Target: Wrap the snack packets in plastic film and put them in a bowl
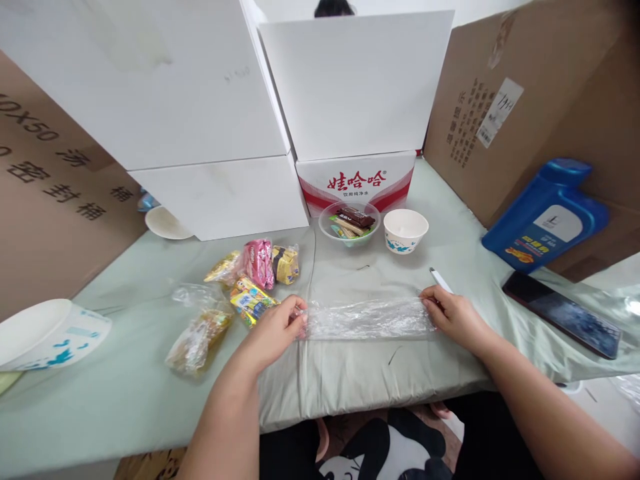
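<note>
A clear plastic bag (367, 319) lies stretched flat on the pale green cloth of the table (125, 400). My left hand (277, 330) pinches its left end, fingers closed. My right hand (453, 315) pinches the right end in the same way. Left of my left hand lie several snack packets (257, 273) and a crumpled clear wrapper (197, 337). Behind the bag stand a clear bowl (350, 223) holding snack bars and a white paper bowl (405, 230).
White boxes (210, 133) and a red-lettered carton (357, 183) line the back. Cardboard walls stand left and right. A blue jug (547, 213) and a dark phone (563, 313) lie at the right. Paper bowls sit at the left (50, 333) and back left (165, 223). Another person's head shows behind the boxes.
</note>
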Available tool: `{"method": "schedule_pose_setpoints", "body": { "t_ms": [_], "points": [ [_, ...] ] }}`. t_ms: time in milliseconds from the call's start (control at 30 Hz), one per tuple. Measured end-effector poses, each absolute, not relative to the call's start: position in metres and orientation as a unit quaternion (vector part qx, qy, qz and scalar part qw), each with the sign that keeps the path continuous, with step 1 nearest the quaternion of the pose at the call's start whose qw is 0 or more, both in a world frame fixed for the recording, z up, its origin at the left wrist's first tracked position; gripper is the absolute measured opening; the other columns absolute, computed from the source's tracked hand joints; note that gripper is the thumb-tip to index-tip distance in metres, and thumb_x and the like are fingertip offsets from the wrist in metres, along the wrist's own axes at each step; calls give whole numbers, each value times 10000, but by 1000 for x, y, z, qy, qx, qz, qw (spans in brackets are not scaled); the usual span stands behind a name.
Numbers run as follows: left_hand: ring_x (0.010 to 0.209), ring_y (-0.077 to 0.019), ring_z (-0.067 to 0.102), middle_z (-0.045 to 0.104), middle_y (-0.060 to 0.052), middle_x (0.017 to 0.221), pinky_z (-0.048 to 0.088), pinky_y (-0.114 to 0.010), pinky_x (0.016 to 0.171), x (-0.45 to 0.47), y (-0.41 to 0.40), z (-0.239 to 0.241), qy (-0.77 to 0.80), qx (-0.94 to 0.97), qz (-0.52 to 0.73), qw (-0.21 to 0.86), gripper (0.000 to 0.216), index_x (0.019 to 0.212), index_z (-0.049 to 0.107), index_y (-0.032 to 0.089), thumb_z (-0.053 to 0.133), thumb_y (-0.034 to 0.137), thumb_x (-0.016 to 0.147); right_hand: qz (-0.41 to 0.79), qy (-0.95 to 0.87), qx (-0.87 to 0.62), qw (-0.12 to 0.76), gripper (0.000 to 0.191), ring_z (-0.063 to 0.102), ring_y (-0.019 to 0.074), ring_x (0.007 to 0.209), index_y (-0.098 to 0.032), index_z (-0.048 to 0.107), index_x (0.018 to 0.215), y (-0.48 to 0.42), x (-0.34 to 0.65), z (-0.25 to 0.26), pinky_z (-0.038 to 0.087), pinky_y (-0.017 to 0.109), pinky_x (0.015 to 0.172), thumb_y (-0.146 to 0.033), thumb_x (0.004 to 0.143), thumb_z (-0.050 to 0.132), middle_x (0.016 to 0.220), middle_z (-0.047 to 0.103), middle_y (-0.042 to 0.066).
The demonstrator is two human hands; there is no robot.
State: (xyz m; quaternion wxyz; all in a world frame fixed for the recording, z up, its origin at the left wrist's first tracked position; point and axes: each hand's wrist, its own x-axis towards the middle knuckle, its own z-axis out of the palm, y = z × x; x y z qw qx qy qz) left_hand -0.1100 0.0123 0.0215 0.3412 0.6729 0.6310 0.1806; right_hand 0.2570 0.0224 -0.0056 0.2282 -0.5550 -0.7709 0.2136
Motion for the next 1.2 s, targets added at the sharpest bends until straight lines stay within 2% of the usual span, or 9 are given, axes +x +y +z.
{"method": "schedule_pose_setpoints", "body": {
  "t_ms": [133, 300, 433, 533, 667, 767, 867, 1033, 1200],
  "points": [
    [595, -169, 653, 658, 8, 759, 443, -278, 637, -99, 22, 14, 702, 657, 135, 240, 130, 968, 516, 216, 431, 239, 872, 79, -813, -555, 157, 234, 665, 206, 689, -215, 568, 976, 18, 251, -9, 452, 312, 619, -288, 945, 348, 868, 716, 52],
    [796, -258, 667, 702, -70, 846, 431, -314, 668, -85, 24, 15, 725, 677, 53, 120, 170, 999, 576, 199, 437, 252, 918, 19, -831, -544, 116, 204, 635, 193, 663, -204, 604, 940, 15, 250, -8, 440, 299, 601, -213, 898, 405, 810, 690, 48],
    [885, -288, 649, 677, -113, 962, 457, -351, 731, -80, 20, 15, 732, 676, 75, 42, 234, 1105, 568, 173, 476, 276, 916, 4, -844, -501, 190, 188, 613, 261, 888, -195, 627, 971, 14, 253, -4, 492, 393, 792, -253, 900, 463, 918, 656, 100],
    [1009, -288, 595, 620, -135, 1043, 452, -364, 842, -70, 10, 19, 701, 690, 169, -66, 211, 1038, 600, 168, 448, 270, 933, 17, -846, -457, 274, 168, 578, 265, 970, -213, 624, 1014, 10, 248, 1, 483, 424, 861, -277, 915, 504, 1001, 640, 106],
    [986, -227, 587, 610, -71, 1030, 463, -322, 845, -52, -2, 19, 620, 770, 151, 7, 202, 1039, 630, 227, 457, 247, 936, 102, -900, -362, 219, 195, 565, 243, 983, -226, 630, 1069, 4, 235, 6, 483, 415, 871, -303, 933, 514, 1032, 636, 96],
    [1014, -252, 562, 598, -76, 1061, 463, -344, 841, -51, 1, 14, 631, 773, 53, 41, 254, 1133, 622, 232, 541, 256, 894, 145, -917, -348, 134, 335, 539, 266, 1060, -222, 622, 1133, 6, 236, 9, 466, 447, 920, -439, 878, 606, 1127, 608, 106],
    [1033, -279, 535, 600, -95, 1072, 446, -386, 876, -59, 7, 11, 664, 747, 14, 24, 281, 1152, 622, 210, 543, 270, 889, 150, -906, -379, 115, 465, 511, 297, 1126, -224, 620, 1141, 14, 253, 10, 446, 483, 958, -513, 784, 693, 1195, 580, 116],
    [1022, -312, 523, 602, -132, 1068, 445, -443, 878, -54, 3, 16, 674, 736, 55, -22, 259, 1108, 636, 172, 514, 234, 888, 133, -907, -369, 154, 132, 533, 264, 1116, -226, 641, 976, 22, 271, 5, 459, 466, 954, -272, 886, 555, 1164, 597, 103],
    [1080, -289, 525, 574, -106, 1167, 457, -443, 938, -9, -22, 20, 539, 811, 220, 61, 363, 1192, 561, 220, 613, 303, 843, 118, -911, -333, 211, 117, 521, 265, 1124, -225, 604, 904, 2, 250, 16, 453, 469, 942, -175, 880, 501, 1103, 611, 95]
  ]
}}
